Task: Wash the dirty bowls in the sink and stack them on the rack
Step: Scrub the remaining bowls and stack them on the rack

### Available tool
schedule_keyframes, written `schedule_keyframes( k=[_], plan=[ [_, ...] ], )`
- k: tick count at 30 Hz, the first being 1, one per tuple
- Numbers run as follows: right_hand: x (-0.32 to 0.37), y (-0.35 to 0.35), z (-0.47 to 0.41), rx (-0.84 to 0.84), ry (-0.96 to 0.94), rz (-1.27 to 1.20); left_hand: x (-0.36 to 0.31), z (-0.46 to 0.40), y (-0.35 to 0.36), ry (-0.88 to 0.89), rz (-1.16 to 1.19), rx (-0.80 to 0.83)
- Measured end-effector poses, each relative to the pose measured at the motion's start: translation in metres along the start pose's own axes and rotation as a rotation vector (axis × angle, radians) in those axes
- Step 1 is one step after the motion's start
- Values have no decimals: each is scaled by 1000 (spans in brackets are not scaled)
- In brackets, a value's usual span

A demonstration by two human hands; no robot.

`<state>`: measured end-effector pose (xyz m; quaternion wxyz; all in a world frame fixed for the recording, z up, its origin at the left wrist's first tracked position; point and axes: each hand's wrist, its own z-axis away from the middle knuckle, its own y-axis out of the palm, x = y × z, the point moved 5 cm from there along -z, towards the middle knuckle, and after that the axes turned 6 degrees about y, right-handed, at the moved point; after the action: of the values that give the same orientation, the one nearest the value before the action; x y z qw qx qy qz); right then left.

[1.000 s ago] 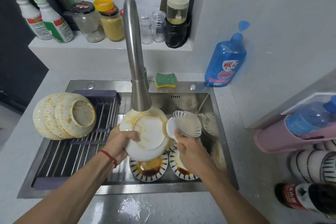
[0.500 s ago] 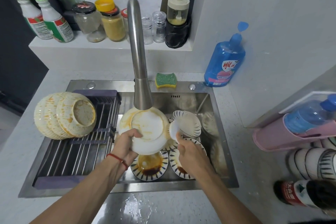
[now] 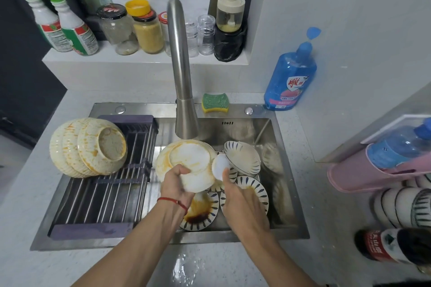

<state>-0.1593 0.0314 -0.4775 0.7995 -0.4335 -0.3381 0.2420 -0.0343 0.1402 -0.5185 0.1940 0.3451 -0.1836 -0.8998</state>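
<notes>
A cream bowl (image 3: 186, 165), smeared with orange sauce, is held upside down over the sink (image 3: 283, 170) at the centre of the frame, directly under the spout of the steel faucet (image 3: 180, 72). It is gripped at its lower rim by the left hand (image 3: 176, 184), fingers curled round the edge; a red string (image 3: 173, 201) is worn on that wrist. A small white pad (image 3: 220, 166) is pinched in the fingers of the right hand (image 3: 242, 202) and is pressed against the right edge of the bowl. Below and to the right of the hands, several blue-striped dishes (image 3: 242, 158) are seen lying in the basin, one of them (image 3: 201, 214) holding a dark brown pool of sauce. At the left of the frame a roll-up rack (image 3: 102, 193) is laid across the sink, and a stack of stained cream bowls (image 3: 88, 147) is resting on its side at the rack's upper left end. A green and yellow sponge (image 3: 215, 102) is placed on the sink rim behind the faucet, with a blue soap bottle (image 3: 291, 77) just to its right on the surface (image 3: 338, 193). Jars and spray bottles are lined up on the ledge (image 3: 144, 58) at the top of the frame. Water is spilled on the surface at the bottom centre.
</notes>
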Motion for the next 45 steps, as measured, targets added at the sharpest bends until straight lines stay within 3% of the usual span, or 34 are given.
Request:
schedule_keyframes(
  k=[3,10,14,18,21,25,28,33,45],
  plan=[
    [11,7,16,36,-82,35,3,-2,2,-8,-12,16],
    [11,7,24,4,-101,16,-1,4,13,30,12,-1],
    [0,4,11,-18,-15,12,-1,-5,10,53,31,-33],
    [3,2,22,15,-89,96,6,-21,-6,63,-38,-50],
    [-25,-24,-9,-21,32,93,-4,2,-2,128,-175,-30],
    [-10,-34,-9,15,-15,21,-6,12,9,316,-545,123],
    [5,-35,-25,10,-2,-44,-6,11,14,367,-651,230],
    [5,-30,-4,77,-70,-70,-15,4,11,292,-599,286],
    [1,-27,-11,0,-71,58,-6,9,16,243,-514,328]
  ],
)
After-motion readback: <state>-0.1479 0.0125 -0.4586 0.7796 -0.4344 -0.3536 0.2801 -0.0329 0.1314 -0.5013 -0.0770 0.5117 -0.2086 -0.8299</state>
